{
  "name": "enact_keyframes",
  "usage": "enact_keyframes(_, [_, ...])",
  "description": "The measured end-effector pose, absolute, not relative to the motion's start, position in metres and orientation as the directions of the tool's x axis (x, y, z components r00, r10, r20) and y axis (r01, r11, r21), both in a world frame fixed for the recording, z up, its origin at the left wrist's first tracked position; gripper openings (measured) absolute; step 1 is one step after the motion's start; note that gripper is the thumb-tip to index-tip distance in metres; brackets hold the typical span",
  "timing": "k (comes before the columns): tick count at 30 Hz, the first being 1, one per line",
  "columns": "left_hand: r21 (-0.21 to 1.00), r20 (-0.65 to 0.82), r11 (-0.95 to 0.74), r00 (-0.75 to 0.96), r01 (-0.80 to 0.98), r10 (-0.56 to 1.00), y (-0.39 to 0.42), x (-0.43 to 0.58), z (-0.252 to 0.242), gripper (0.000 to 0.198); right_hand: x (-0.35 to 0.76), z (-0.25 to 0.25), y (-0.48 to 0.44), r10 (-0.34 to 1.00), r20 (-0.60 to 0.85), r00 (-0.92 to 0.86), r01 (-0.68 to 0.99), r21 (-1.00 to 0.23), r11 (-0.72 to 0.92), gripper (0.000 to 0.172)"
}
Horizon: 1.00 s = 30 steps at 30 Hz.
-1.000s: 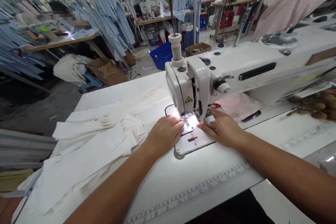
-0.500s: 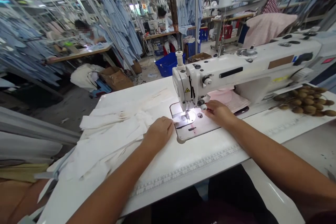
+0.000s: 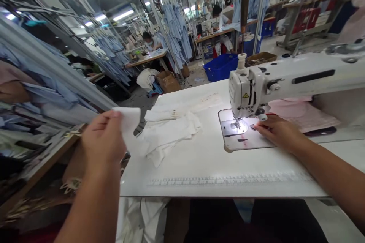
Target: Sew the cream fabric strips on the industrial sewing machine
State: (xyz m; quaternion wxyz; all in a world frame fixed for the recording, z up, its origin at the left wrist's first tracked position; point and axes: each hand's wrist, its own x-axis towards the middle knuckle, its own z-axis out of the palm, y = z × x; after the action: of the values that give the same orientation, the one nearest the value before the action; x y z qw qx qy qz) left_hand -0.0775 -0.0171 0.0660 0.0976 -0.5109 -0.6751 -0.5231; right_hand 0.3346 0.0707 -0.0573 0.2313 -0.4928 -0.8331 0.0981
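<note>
My left hand [image 3: 104, 136] is raised at the table's left edge, thumb and fingers closed on a white fabric piece [image 3: 129, 119] that hangs down from them. On the white table, a loose pile of white fabric pieces [image 3: 171, 133] lies to the right of that hand. My right hand [image 3: 281, 131] rests low beside the sewing machine [image 3: 242, 93], fingertips pinched together close to the lit needle plate [image 3: 228, 127]. Whatever those fingers hold, if anything, is too small to make out. Under the machine arm, behind my right hand, lies folded pink fabric [image 3: 299, 112].
A printed ruler [image 3: 222, 180] runs along the table's front edge. White cloth [image 3: 142, 218] hangs below it. Beyond the table stand a blue basket [image 3: 219, 66] and a cardboard box [image 3: 168, 81]. Co-workers sit at other machines, and a person's arm [image 3: 13, 91] shows at far left.
My left hand has moved from beside the needle plate leftwards and up, now with a white fabric piece in it. My right hand stays by the machine. The view has turned left.
</note>
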Motion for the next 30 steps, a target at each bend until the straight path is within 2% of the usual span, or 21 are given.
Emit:
enact_keyframes(3, [0.451, 0.665, -0.082, -0.272, 0.889, 0.695, 0.000, -0.049, 0.038, 0.024, 0.336, -0.057, 0.068, 0.875, 0.263, -0.406, 0.774, -0.411, 0.483, 0.043])
enact_keyframes(5, [0.320, 0.575, -0.164, -0.054, 0.933, 0.816, 0.009, -0.028, 0.013, 0.024, 0.336, -0.056, 0.066, 0.869, 0.260, -0.421, 0.764, -0.416, 0.494, 0.045])
enact_keyframes(7, [0.242, 0.488, -0.249, 0.104, 0.938, 0.866, 0.013, -0.011, -0.007, 0.020, 0.335, -0.054, 0.064, 0.855, 0.263, -0.446, 0.745, -0.420, 0.518, 0.046])
enact_keyframes(10, [0.155, 0.374, -0.333, 0.257, 0.930, 0.891, 0.015, -0.002, -0.015, 0.015, 0.332, -0.052, 0.062, 0.829, 0.284, -0.481, 0.716, -0.419, 0.559, 0.048])
enact_keyframes(12, [0.119, 0.322, -0.325, 0.274, 0.938, 0.906, 0.020, -0.008, -0.004, 0.020, 0.328, -0.052, 0.061, 0.812, 0.312, -0.493, 0.702, -0.408, 0.583, 0.050])
enact_keyframes(15, [0.088, 0.286, -0.234, 0.200, 0.968, 0.937, 0.045, -0.025, 0.020, 0.030, 0.323, -0.056, 0.063, 0.790, 0.343, -0.508, 0.678, -0.406, 0.613, 0.050])
enact_keyframes(18, [0.079, 0.220, -0.140, 0.120, 0.987, 0.968, 0.089, -0.037, 0.033, 0.027, 0.319, -0.062, 0.064, 0.776, 0.351, -0.525, 0.665, -0.401, 0.631, 0.047])
enact_keyframes(21, [0.089, 0.092, -0.119, 0.111, 0.989, 0.990, 0.137, -0.035, 0.028, 0.026, 0.318, -0.066, 0.063, 0.771, 0.322, -0.550, 0.659, -0.399, 0.637, 0.041])
enact_keyframes(26, [0.108, -0.080, -0.141, 0.150, 0.984, 0.985, 0.187, -0.015, 0.006, 0.065, 0.316, -0.065, 0.060, 0.805, 0.298, -0.512, 0.685, -0.425, 0.592, 0.038])
enact_keyframes(30, [0.111, -0.145, -0.183, 0.199, 0.977, 0.969, 0.206, -0.009, 0.001, 0.055, 0.317, -0.063, 0.063, 0.787, 0.250, -0.564, 0.665, -0.428, 0.612, 0.032])
